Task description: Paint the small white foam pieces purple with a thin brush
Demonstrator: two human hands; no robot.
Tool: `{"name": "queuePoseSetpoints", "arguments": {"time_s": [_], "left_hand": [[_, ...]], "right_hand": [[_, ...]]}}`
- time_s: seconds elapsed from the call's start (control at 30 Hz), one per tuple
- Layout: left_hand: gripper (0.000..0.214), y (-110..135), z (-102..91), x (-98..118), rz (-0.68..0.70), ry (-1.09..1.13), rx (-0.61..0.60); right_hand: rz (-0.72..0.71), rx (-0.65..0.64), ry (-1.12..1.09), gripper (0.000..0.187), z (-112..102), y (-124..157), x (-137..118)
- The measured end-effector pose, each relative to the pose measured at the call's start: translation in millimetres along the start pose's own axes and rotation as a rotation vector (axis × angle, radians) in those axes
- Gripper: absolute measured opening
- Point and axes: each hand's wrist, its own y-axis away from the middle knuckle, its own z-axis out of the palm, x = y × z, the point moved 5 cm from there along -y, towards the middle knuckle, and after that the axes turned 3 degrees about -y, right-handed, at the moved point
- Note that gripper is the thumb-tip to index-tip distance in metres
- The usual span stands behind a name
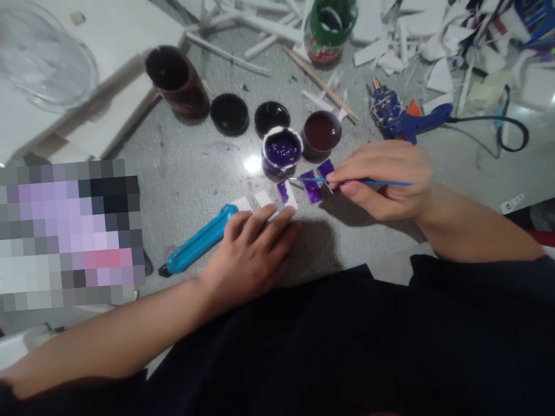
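My right hand (383, 177) pinches a thin blue paintbrush (376, 182), its tip over a small white piece (285, 194) partly coated in purple. Flat on the table, my left hand (258, 241) has its fingers spread, with fingertips at the lower edge of that piece. Beside it are other white pieces (263, 199) and a purple-painted piece (311, 187); another purple piece (325, 168) is partly hidden by my right hand. Just behind the brush tip stands an open jar of purple paint (282, 148). A blue utility knife (200, 241) lies left of my left fingers.
Behind the paint stand a dark red pot (322, 134), black lids (230, 114), a brown container (178, 81) and a green jar (331, 21). A blue glue gun (407, 116) with a cord lies right. White scraps (424, 30) cover the back right; white board (115, 47) lies back left.
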Motion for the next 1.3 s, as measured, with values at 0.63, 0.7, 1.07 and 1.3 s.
{"name": "queuePoseSetpoints", "arguments": {"time_s": [0.63, 0.7, 1.07, 1.3], "left_hand": [[0.047, -3.0, -4.7, 1.1, 0.021, -0.039, 0.055], [0.047, -3.1, -5.0, 1.3, 0.022, -0.042, 0.066], [0.052, -1.0, -0.9, 0.8, 0.009, -0.013, 0.012], [0.051, -2.1, -0.7, 0.5, 0.012, -0.037, 0.026]], "right_hand": [[0.058, -0.036, 0.033, 0.019, 7.8, 10.1, 6.3], [0.068, -0.035, 0.023, 0.020, 8.5, 10.1, 6.9], [0.054, -0.091, 0.036, 0.018, 6.6, 9.4, 8.7], [0.041, -0.110, 0.048, 0.020, 4.5, 6.7, 3.8]]}}
